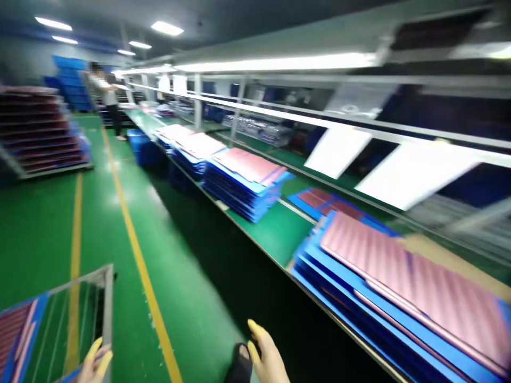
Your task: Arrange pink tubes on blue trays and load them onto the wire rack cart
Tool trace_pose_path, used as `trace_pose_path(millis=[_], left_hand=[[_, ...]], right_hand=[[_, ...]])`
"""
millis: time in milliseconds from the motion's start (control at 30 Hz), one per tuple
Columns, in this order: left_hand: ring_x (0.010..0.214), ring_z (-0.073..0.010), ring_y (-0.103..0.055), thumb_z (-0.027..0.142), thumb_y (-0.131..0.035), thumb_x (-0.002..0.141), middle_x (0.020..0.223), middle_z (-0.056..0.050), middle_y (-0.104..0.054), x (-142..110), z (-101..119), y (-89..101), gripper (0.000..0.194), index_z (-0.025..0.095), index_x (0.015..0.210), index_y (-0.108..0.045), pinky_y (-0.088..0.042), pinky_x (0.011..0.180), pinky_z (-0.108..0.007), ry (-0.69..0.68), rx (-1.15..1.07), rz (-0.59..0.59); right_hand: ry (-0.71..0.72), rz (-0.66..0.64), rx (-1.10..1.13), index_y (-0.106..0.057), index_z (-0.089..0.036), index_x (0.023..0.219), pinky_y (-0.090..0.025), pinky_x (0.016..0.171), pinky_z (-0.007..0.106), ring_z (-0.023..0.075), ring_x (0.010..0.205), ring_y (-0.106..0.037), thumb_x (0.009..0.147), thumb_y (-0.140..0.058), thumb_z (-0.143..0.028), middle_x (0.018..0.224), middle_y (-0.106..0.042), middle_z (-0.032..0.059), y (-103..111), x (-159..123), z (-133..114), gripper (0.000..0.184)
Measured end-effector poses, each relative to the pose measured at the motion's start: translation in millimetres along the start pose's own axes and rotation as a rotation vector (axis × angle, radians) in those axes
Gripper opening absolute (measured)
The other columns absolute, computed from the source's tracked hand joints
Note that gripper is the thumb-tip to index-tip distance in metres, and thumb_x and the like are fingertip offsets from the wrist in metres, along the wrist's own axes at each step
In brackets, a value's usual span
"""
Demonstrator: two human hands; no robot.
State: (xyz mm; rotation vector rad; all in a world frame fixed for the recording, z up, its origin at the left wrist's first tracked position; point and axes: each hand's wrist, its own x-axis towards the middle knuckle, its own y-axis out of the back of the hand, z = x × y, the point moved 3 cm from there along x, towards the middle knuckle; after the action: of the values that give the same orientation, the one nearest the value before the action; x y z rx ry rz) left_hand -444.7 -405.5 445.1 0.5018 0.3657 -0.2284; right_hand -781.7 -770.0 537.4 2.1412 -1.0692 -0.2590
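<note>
My right hand [266, 357] is low in the middle of the view, over the green floor. Its fingers wear yellow fingertip covers, are loosely spread and hold nothing. My left hand [95, 365] shows only two yellow-tipped fingers at the bottom edge, right against the corner of a metal-framed cart [107, 298]. The cart carries a blue tray with pink sheets [16, 330]. Whether those fingers grip anything is cut off by the picture's edge. On the bench to my right lies a stack of blue trays topped with pink sheets [399, 287].
A long green workbench [275, 229] runs away on the right with more blue-and-pink stacks [247, 178]. Yellow lines [136, 250] mark the green floor aisle. A rack of trays [40, 133] stands at left. A person [108, 98] works far down the aisle. My dark shoe [239, 366] is below.
</note>
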Motion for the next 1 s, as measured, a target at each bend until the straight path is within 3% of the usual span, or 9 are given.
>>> trace_pose_path(millis=[100, 200, 300, 367, 467, 600, 800, 900, 1000], left_hand=[[0.102, -0.0287, -0.062, 0.058, -0.060, 0.058, 0.106, -0.008, -0.065, -14, 106, -115.5, 0.070, 0.020, 0.115, -0.048, -0.047, 0.095, -0.042, -0.214, 0.078, -0.235], [0.099, -0.0252, -0.063, 0.052, -0.058, 0.065, 0.111, -0.009, -0.064, -66, 200, -240.7, 0.061, 0.020, 0.116, -0.050, -0.047, 0.094, -0.042, -0.421, 0.096, -0.451], [0.098, -0.0224, -0.063, 0.041, -0.051, 0.075, 0.109, -0.009, -0.064, -136, 272, -346.1, 0.046, 0.019, 0.115, -0.054, -0.047, 0.094, -0.042, -0.649, 0.168, -0.627], [0.099, -0.0203, -0.061, 0.035, -0.049, 0.079, 0.111, -0.008, -0.062, -180, 305, -399.1, 0.042, 0.021, 0.118, -0.054, -0.047, 0.095, -0.040, -0.763, 0.209, -0.747], [0.103, -0.0187, -0.059, 0.032, -0.047, 0.082, 0.117, -0.007, -0.057, -222, 340, -456.0, 0.039, 0.024, 0.120, -0.053, -0.046, 0.097, -0.038, -0.859, 0.242, -0.876], [0.098, -0.0173, -0.060, 0.031, -0.047, 0.084, 0.115, -0.006, -0.058, -229, 366, -514.3, 0.034, 0.024, 0.116, -0.055, -0.048, 0.094, -0.037, -0.852, 0.302, -0.960], [0.091, -0.0157, -0.062, 0.033, -0.047, 0.085, 0.110, -0.007, -0.060, -207, 401, -601.9, 0.031, 0.021, 0.111, -0.058, -0.051, 0.087, -0.035, -0.847, 0.300, -0.990], [0.082, -0.0148, -0.062, 0.034, -0.049, 0.083, 0.101, -0.007, -0.063, -205, 416, -643.0, 0.031, 0.019, 0.109, -0.059, -0.053, 0.077, -0.032, -0.837, 0.337, -1.053], [0.073, -0.0138, -0.060, 0.037, -0.052, 0.082, 0.089, -0.005, -0.065, -208, 421, -672.0, 0.034, 0.017, 0.109, -0.061, -0.052, 0.068, -0.028, -0.838, 0.450, -1.148]], right_hand=[[-0.095, 0.152, -0.073, -0.053, -0.021, 0.120, -0.054, 0.084, 0.036, 0.0192, 0.098, -0.060, 0.087, -0.042, -0.032, 0.114, -0.059, 0.0087, 74, 4, 28, 0.037], [-0.078, 0.296, -0.184, -0.052, -0.021, 0.120, -0.055, 0.083, 0.035, 0.0184, 0.097, -0.060, 0.088, -0.043, -0.027, 0.111, -0.060, 0.0086, 151, 13, 54, 0.034], [0.000, 0.433, -0.332, -0.051, -0.022, 0.122, -0.053, 0.085, 0.037, 0.0194, 0.102, -0.057, 0.087, -0.045, -0.020, 0.110, -0.060, 0.0084, 217, 22, 86, 0.035], [0.006, 0.500, -0.391, -0.050, -0.023, 0.123, -0.053, 0.086, 0.039, 0.0194, 0.104, -0.055, 0.086, -0.046, -0.017, 0.110, -0.060, 0.0079, 254, 25, 111, 0.037], [-0.036, 0.568, -0.432, -0.049, -0.025, 0.123, -0.051, 0.086, 0.041, 0.0196, 0.103, -0.054, 0.085, -0.048, -0.013, 0.110, -0.059, 0.0075, 297, 30, 145, 0.040], [-0.096, 0.623, -0.488, -0.048, -0.024, 0.125, -0.048, 0.087, 0.043, 0.0205, 0.102, -0.053, 0.083, -0.052, -0.011, 0.113, -0.057, 0.0085, 331, 47, 174, 0.044], [-0.165, 0.603, -0.672, -0.048, -0.021, 0.124, -0.045, 0.089, 0.045, 0.0240, 0.105, -0.051, 0.082, -0.055, -0.013, 0.117, -0.055, 0.0104, 346, 83, 208, 0.043], [-0.266, 0.568, -0.781, -0.051, -0.020, 0.121, -0.045, 0.085, 0.042, 0.0248, 0.103, -0.051, 0.082, -0.057, -0.017, 0.114, -0.058, 0.0097, 350, 86, 228, 0.039], [-0.339, 0.526, -0.835, -0.053, -0.020, 0.117, -0.043, 0.081, 0.041, 0.0250, 0.101, -0.052, 0.084, -0.057, -0.022, 0.113, -0.059, 0.0081, 352, 83, 236, 0.033]])
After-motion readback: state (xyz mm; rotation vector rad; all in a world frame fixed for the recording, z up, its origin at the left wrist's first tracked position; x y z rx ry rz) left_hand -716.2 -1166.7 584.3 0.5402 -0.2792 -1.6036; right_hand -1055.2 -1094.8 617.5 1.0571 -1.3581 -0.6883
